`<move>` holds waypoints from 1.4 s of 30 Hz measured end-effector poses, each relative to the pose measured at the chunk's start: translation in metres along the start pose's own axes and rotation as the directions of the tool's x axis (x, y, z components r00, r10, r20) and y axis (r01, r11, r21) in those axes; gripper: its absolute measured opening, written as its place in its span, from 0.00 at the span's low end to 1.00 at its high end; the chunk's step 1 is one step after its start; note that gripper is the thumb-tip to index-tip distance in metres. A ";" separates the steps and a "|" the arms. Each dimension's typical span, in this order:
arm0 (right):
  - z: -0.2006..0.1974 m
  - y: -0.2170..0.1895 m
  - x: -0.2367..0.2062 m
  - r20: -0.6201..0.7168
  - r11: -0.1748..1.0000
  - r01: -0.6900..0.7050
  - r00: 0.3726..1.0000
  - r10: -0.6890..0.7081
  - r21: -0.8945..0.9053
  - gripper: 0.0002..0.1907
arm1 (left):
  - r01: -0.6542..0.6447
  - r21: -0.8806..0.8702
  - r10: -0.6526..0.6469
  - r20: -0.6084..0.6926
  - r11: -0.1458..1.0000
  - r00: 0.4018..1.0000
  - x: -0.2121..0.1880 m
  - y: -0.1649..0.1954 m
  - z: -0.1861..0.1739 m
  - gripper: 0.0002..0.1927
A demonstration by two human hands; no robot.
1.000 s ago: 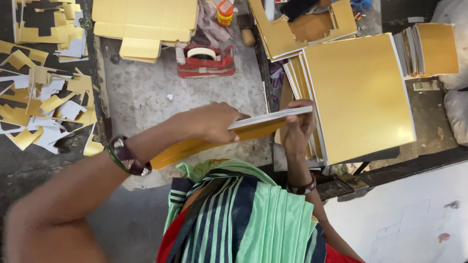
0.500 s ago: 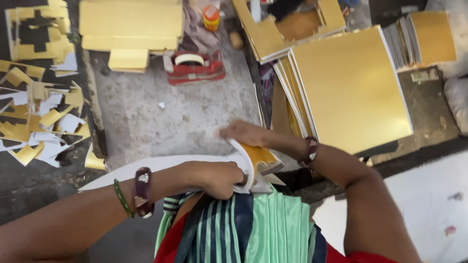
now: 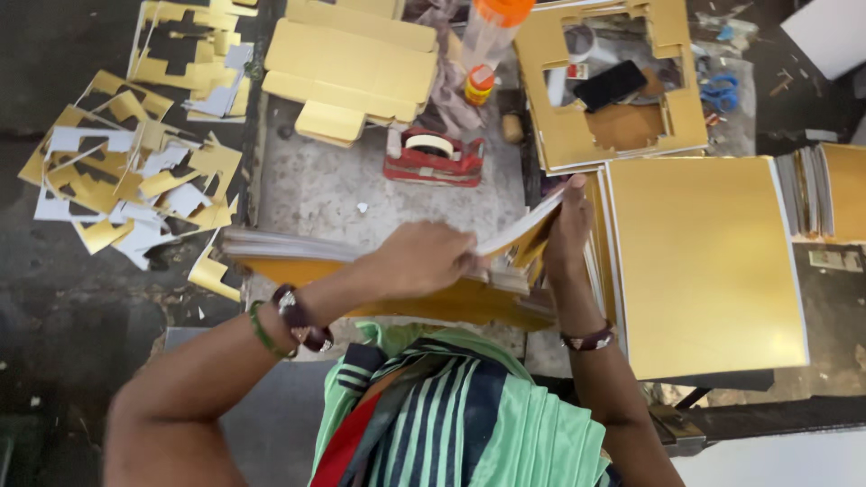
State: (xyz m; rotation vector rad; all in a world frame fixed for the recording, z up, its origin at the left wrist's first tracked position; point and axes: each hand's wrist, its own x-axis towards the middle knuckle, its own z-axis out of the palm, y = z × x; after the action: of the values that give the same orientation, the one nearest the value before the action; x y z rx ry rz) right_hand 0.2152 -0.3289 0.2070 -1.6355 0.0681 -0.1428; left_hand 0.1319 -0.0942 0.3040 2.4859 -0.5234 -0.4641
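A thick stack of gold card sheets (image 3: 298, 255) is held flat above my lap, over the grey work surface (image 3: 316, 194). My left hand (image 3: 419, 260) lies on top of the stack and grips its edge. My right hand (image 3: 568, 225) lifts and bends up the stack's right end, fanning the white-backed sheets. A large pile of flat gold sheets (image 3: 704, 261) lies just to the right of my right hand.
A red tape dispenser (image 3: 433, 158) sits behind the stack. Folded gold box blanks (image 3: 352, 63) lie at the back, next to an orange-capped bottle (image 3: 492, 32). A punched-out gold frame (image 3: 613, 81) holds a phone; gold offcuts (image 3: 135, 180) litter the left floor.
The view shifted. The stack, earlier bent in a curve between both hands, is now flatter, and my right hand has moved up to lift its right end.
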 end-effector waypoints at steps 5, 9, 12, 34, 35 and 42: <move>-0.014 -0.051 -0.018 0.059 0.804 0.537 0.838 -0.542 -0.256 0.28 | -0.034 0.016 0.037 -0.231 0.999 0.972 0.015 -0.016 -0.005 0.23; -0.014 -0.081 -0.046 0.451 0.727 0.541 0.821 -0.349 -0.423 0.22 | -0.017 0.007 0.019 -0.234 1.000 0.972 0.028 -0.027 0.001 0.25; 0.004 -0.074 -0.039 0.727 0.635 0.605 0.680 -0.097 -0.481 0.23 | -0.017 0.016 0.020 -0.239 1.000 0.971 0.031 -0.026 0.007 0.25; 0.046 0.016 0.045 0.881 0.889 -0.038 -0.154 0.447 -0.457 0.50 | -0.165 0.374 0.390 -0.676 0.913 0.626 -0.061 -0.088 0.003 0.06; 0.047 0.012 0.043 0.903 0.908 -0.008 -0.110 0.416 -0.420 0.49 | -0.185 0.380 0.405 -0.653 0.906 0.640 -0.065 -0.087 0.000 0.05; 0.030 -0.028 0.001 0.557 0.545 0.145 0.063 0.828 -0.826 0.39 | -0.080 0.461 0.380 -0.609 0.884 0.696 -0.115 -0.071 0.001 0.11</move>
State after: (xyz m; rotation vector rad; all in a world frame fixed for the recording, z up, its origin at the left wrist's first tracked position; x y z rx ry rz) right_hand 0.2187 -0.2977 0.2334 -2.1147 -0.5138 1.7504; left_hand 0.0508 0.0128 0.2865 2.6559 -0.6512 0.7477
